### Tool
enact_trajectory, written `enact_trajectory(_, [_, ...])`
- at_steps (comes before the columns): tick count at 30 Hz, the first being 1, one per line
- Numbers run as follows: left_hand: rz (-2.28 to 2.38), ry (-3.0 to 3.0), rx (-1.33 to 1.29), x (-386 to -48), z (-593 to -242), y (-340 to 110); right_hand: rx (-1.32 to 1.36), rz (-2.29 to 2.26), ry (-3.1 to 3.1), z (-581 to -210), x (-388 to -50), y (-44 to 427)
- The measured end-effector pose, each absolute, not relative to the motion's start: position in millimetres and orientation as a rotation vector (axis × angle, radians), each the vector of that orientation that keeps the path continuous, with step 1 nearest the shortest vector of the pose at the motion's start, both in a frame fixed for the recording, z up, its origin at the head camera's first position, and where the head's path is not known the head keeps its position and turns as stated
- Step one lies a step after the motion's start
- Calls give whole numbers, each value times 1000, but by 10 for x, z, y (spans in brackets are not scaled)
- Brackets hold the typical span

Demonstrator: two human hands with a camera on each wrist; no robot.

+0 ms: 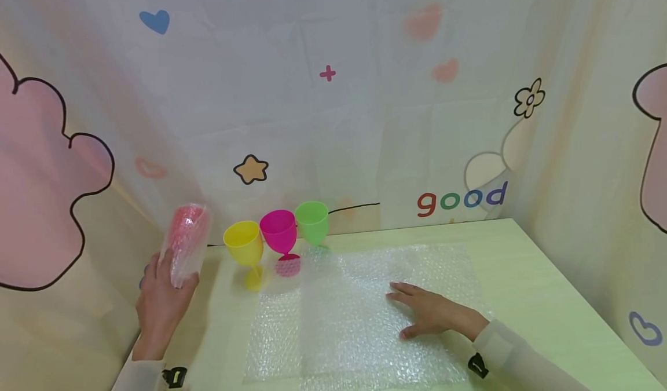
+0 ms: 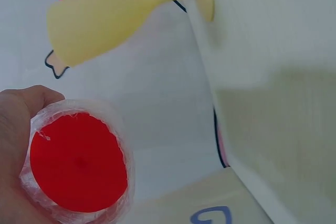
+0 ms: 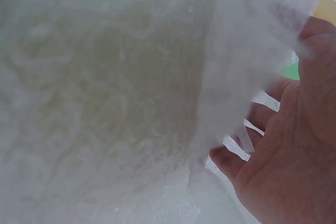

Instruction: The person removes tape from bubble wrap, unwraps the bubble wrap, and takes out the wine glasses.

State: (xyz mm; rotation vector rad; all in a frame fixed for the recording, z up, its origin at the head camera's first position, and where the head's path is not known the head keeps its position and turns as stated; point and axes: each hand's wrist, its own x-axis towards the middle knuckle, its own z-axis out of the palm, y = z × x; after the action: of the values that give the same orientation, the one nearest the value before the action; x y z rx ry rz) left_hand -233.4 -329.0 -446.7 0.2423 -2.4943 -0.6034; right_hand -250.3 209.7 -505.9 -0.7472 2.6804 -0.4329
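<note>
At the table's left side, my left hand (image 1: pixel 164 304) grips a bubble-wrapped red cup (image 1: pixel 189 237) and holds it raised and slightly tilted. The left wrist view shows its round red end (image 2: pixel 79 163) framed by clear plastic, with the thumb along one side. A sheet of bubble wrap (image 1: pixel 354 298) lies spread over the table. Over the sheet's right part is my right hand (image 1: pixel 429 310), fingers spread, holding nothing. Whether it touches the plastic I cannot tell. In the right wrist view, blurred bubble wrap (image 3: pixel 115 103) fills most of the picture beside the fingers.
A yellow goblet (image 1: pixel 245 243), a magenta goblet (image 1: pixel 279 231) and a green goblet (image 1: pixel 312 220) stand upright along the back left. The sheet's edge overlaps the magenta foot. Printed curtains (image 1: pixel 339 119) enclose the pale table (image 1: pixel 542 310) at the back and sides.
</note>
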Motion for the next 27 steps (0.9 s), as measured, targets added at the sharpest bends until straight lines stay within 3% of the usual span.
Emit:
enact_trajectory(16, [-536,-2417,98,-2091,-4105,-2869,-759,-406,2687,-5073,-2515,2092])
enact_trajectory(27, [-464,-2294,-101,-2032,-4052,-2531,-743,-415,2679,-5071,-2512,2085])
